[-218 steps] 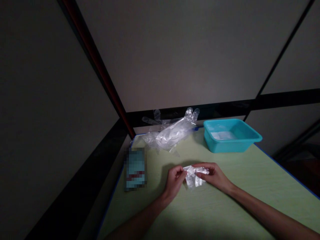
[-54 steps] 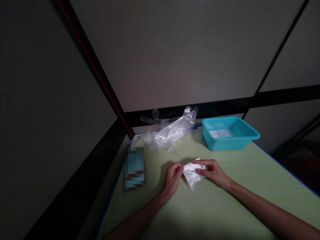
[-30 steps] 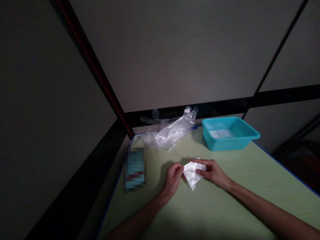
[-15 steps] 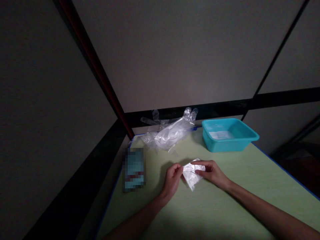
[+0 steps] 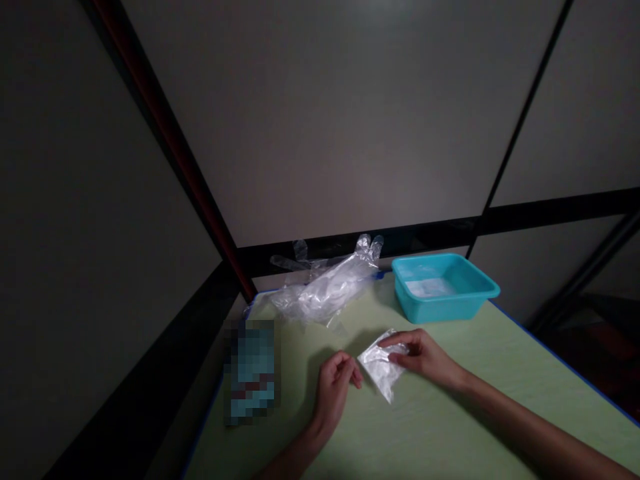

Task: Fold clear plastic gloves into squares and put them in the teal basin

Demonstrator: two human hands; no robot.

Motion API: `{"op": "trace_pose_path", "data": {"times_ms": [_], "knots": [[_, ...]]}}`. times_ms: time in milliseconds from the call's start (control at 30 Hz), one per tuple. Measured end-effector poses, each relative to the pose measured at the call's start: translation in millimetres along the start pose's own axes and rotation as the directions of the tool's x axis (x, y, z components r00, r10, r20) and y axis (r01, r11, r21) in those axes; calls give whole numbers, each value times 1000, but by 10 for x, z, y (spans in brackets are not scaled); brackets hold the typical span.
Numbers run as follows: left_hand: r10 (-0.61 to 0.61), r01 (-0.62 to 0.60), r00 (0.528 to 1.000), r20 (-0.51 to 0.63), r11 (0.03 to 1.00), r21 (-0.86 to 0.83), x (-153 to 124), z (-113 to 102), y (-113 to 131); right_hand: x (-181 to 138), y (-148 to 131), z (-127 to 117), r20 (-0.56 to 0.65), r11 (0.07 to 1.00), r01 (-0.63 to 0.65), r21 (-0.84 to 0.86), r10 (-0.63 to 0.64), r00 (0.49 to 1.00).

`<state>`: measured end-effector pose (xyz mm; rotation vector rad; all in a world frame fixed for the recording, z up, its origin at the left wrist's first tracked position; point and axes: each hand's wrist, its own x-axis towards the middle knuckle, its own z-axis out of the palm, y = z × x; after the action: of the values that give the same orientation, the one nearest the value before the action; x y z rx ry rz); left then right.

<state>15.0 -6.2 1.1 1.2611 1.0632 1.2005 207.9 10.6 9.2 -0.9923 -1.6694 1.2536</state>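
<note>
A folded disposable plastic glove [image 5: 380, 363], clear and crinkled, is held above the green table [image 5: 430, 427] or rests on it; which one is unclear. My right hand [image 5: 420, 357] pinches it from the right, with the thumb in front and the fingers over its upper part. Just left of the glove is my left hand [image 5: 335, 383], apart from it, its fingers loosely bent and nothing visible in them. Behind both hands lies a loose pile of clear plastic gloves [image 5: 325, 290], some glove fingers sticking up toward the wall.
A turquoise plastic basin [image 5: 440, 309] stands at the back right, with something whitish and flat [image 5: 430, 287] inside. At the table's left edge lies a blurred-out bluish item [image 5: 253, 370]. Wall panels [image 5: 350, 133] rise directly behind the table.
My left hand has let go of the folded glove and drawn slightly away to the left. My right hand keeps its pinch. The view has shifted, so everything sits lower and further left.
</note>
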Motion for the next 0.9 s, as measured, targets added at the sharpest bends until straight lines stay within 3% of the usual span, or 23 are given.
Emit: {"op": "trace_pose_path", "data": {"times_ms": [133,333,600,900], "knots": [[-2,2,1000,25,1000,-26,111,39,-5,81,-384,-342,62,985,45,-166,-35,997],[-24,31,996,82,996,-84,547,368,84,255,-756,-978,-11,954,114,-276,-121,993],[-111,122,988,111,988,-95,1165,816,107,487,-607,-1538,-201,917,53,-395,-142,969],[-165,187,973,164,973,-133,1264,1002,53,510,-422,-1771,-201,839,-17,-544,-111,973]]}}
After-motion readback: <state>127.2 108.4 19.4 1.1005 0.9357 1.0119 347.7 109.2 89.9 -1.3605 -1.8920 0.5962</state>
